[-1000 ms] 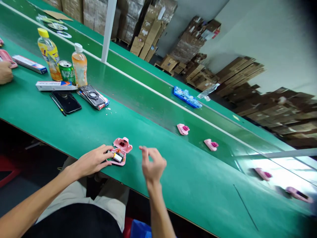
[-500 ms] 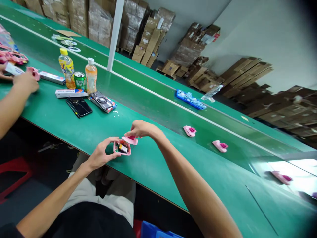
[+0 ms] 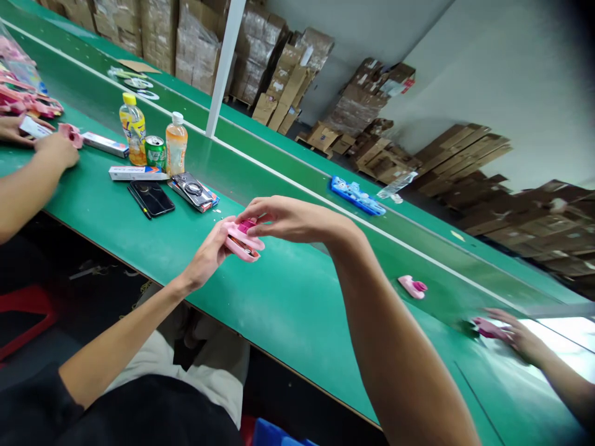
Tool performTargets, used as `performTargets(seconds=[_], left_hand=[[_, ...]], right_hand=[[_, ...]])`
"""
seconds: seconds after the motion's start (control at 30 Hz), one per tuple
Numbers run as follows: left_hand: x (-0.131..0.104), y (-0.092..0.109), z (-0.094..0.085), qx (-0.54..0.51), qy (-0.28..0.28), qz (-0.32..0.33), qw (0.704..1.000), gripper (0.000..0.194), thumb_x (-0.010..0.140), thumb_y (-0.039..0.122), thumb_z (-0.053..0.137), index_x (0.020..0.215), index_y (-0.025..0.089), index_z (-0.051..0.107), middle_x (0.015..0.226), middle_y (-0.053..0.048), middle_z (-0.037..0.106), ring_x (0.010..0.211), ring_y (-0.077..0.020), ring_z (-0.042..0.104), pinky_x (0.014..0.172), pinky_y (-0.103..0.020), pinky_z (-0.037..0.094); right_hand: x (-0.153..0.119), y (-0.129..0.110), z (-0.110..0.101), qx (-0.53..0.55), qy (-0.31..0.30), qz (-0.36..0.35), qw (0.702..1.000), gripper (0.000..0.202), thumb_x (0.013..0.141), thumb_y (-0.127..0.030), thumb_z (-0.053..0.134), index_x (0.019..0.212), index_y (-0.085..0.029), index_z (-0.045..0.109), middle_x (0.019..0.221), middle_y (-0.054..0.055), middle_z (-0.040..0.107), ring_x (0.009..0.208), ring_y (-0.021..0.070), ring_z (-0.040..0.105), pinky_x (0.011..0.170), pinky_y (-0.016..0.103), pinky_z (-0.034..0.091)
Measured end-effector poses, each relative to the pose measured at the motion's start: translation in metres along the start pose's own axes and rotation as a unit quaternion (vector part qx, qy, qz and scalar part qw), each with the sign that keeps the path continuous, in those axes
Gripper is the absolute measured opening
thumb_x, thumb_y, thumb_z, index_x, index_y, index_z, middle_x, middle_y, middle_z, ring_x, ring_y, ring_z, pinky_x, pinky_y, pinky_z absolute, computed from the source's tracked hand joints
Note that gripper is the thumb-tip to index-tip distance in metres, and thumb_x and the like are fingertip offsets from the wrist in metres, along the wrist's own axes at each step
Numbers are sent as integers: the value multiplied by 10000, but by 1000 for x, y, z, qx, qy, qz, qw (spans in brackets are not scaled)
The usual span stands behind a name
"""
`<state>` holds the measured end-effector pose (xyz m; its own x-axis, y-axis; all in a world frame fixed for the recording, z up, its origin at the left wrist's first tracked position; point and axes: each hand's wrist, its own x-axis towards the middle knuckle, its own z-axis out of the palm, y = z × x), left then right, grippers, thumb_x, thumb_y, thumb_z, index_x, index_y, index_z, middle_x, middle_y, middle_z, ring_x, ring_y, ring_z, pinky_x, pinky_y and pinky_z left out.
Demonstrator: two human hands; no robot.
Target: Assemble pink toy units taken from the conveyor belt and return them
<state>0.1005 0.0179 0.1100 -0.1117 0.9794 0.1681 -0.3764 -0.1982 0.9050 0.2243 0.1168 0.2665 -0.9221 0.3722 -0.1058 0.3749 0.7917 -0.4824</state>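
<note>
My left hand grips the lower half of a pink toy camera from its left side. From above, my right hand pinches the upper shell by its magenta round part. The two pink halves lie one over the other, with a gap along the near side. Dark and orange parts show inside that gap. Both hands hold the toy above the green table. My right forearm covers part of the belt behind it.
Left of my hands are phones, thin boxes, a can and bottles. Co-workers' hands hold pink parts at far left and right. Another pink toy and a blue tray lie beyond.
The upper shell has come down over the lower half, and both hands have lifted the toy farther from the table's edge. A co-worker's hand has appeared at the right, on a pink piece.
</note>
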Motion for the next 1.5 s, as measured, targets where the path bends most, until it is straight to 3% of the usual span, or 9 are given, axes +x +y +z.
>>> performTargets(seconds=[0.13,0.2,0.27,0.33,0.43,0.67,0.87,1.3,1.5], left_hand=[[2,2,1,-78,-20,0,997,407,1062,368,337,1338,153,543,1016,-35,760,1122,-274,681,977,-428,510],[4,-2,4,-107,1,10,994,429,1048,455,407,1322,140,506,961,-62,764,1092,-286,696,971,-448,525],[6,-7,7,-123,28,23,992,500,1011,545,486,1306,141,481,997,-100,758,1090,-297,695,958,-457,537],[7,-13,12,-122,45,25,991,529,986,584,532,1294,157,485,1082,-119,735,1113,-289,682,972,-445,528],[7,-21,17,-100,54,3,994,480,995,572,539,1280,187,523,1175,-98,685,1132,-250,658,1018,-408,496],[7,-39,26,-149,78,-23,985,439,985,538,576,1270,211,507,1134,-64,650,1030,-195,655,976,-354,514],[8,-46,35,-263,117,-27,957,377,989,461,593,1263,232,474,1233,-81,625,1095,-209,653,957,-373,539],[15,-69,35,-82,164,6,983,436,902,507,696,1153,227,475,1049,-7,555,911,-136,588,859,-263,474],[10,-77,28,-84,132,-23,987,434,939,571,618,1156,234,453,1021,-10,563,917,-150,576,845,-272,463]], right_hand=[[-2,3,6,11,14,21,1000,248,820,-345,725,1014,-203,783,914,-49,763,780,119,678,685,228,526],[-15,-1,29,-20,194,53,979,209,875,-369,695,961,-200,782,918,-7,765,806,140,681,735,266,530],[-32,-6,63,-67,397,99,910,329,945,-455,624,796,-198,765,816,29,747,758,157,667,742,300,521],[-47,-8,98,-83,483,148,859,482,971,-574,547,750,-199,755,766,56,738,710,177,654,723,328,514],[-58,-3,134,-48,486,221,844,593,932,-704,506,905,-178,779,890,105,769,775,225,677,764,376,521],[-41,6,162,107,469,327,813,599,887,-715,537,934,-159,753,884,103,754,787,236,666,758,365,498],[-31,11,183,176,526,300,776,530,895,-621,573,1056,-144,737,1009,121,739,888,228,664,776,339,516],[-23,41,213,123,590,239,761,437,975,-554,529,982,-187,765,1240,138,681,1204,261,634,912,399,561],[-17,42,233,204,681,254,656,419,842,-572,724,931,-166,670,1100,145,749,1005,256,726,884,414,592]])
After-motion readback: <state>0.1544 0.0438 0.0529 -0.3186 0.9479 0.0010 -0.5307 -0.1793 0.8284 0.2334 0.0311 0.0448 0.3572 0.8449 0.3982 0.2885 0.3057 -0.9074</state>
